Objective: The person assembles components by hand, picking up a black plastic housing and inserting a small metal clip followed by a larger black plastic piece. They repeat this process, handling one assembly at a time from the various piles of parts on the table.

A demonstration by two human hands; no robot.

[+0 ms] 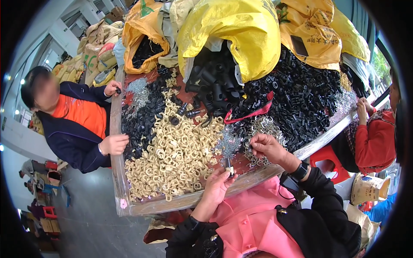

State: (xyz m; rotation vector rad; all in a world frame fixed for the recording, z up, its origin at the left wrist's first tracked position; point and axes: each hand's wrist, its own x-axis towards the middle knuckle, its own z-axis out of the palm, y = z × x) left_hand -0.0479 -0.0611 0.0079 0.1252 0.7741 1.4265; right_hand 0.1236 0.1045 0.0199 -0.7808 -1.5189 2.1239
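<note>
A small black part (pixel 229 165) with a pale end is held upright at the near edge of the desk (pixel 120 189), pinched in the fingertips of the left hand (pixel 216 185); that grip is closed on the part. The right hand (pixel 267 148) is raised just right of it, over a heap of small metal springs (pixel 263 129), with thumb and forefinger pressed together; something tiny, probably a spring, seems to be held there, but it cannot be told for certain.

As a judgement, the work is far from finished. A broad pile of cream plastic clips (pixel 172 159) covers the near left of the desk, a large mass of black plastic pieces (pixel 301 99) fills the far right, and black tubes (pixel 213 84) spill from a yellow sack (pixel 232 30) at the far middle. No heap or box of finished pieces can be made out near the hands, so how much is done cannot be read.

At the left side of the desk a person in a dark jacket (pixel 73 129) has both hands at the edge; at the right a person in a red sleeve (pixel 372 142) is also at work.
</note>
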